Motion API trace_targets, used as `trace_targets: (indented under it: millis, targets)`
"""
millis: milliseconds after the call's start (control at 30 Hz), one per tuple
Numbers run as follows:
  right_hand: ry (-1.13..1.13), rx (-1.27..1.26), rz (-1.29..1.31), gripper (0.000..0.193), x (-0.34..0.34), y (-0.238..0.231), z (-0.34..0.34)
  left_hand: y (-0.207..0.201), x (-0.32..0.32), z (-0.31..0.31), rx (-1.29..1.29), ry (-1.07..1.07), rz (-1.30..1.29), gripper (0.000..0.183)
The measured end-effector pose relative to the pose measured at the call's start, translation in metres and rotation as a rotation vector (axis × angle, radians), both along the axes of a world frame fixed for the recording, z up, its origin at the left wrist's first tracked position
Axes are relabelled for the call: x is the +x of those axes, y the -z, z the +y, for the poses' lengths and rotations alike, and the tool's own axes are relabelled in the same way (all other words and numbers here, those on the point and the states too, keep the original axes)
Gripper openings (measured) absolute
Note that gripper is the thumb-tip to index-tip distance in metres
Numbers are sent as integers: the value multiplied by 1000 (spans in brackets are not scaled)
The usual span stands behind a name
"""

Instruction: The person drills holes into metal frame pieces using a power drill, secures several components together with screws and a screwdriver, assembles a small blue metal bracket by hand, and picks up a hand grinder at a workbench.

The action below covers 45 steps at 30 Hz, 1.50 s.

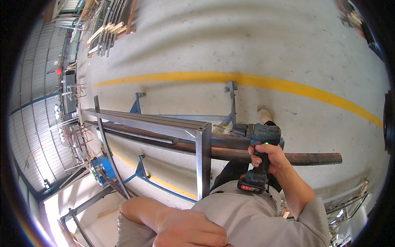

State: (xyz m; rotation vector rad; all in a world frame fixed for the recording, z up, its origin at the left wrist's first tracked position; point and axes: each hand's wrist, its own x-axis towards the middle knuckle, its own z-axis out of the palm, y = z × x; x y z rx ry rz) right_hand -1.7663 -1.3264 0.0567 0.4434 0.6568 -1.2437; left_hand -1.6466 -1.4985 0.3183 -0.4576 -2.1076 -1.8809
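My right hand (275,158) is wrapped round the grip of a dark cordless drill (265,133), held upright in front of my body. A small green light glows on the drill, and its battery shows red at the bottom. Its thin bit (222,126) points left, near the top corner of a grey metal frame (203,160); I cannot tell whether it touches. Close to my chest, my left hand (192,229) is curled closed low in the view. What its fingers hold, if anything, is hidden.
Brown steel tubes (317,158) lie across a blue wheeled stand (233,103) behind and under the frame. A yellow line (197,76) crosses the concrete floor. Timber and metal bars (109,31) are stacked at the far left. A blue machine (105,166) stands at left.
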Motion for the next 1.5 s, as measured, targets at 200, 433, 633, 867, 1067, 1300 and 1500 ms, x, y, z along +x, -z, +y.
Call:
trace_targets:
  millis: [200,433,633,867,1067,1300,1500]
  targets:
    - [-21,1,-33,24,3,12,-3,-3,1,2,-31,-55,23,12]
    - [-32,26,2,26,2,5,-8,-2,10,-12,-172,42,-105,18]
    - [2,-2,-114,24,4,26,5,98,86,-89,-939,-485,-762,79]
    - [-43,7,-17,27,4,9,-7,186,138,-137,-1167,-440,-833,58]
    - [46,121,-372,23,0,18,-9,205,149,-144,-1112,-465,-717,39]
    - [-44,9,-354,21,5,32,-2,206,150,-145,-1089,-471,-663,38]
    - [15,107,-250,22,1,17,-6,208,154,-147,-1087,-453,-707,38]
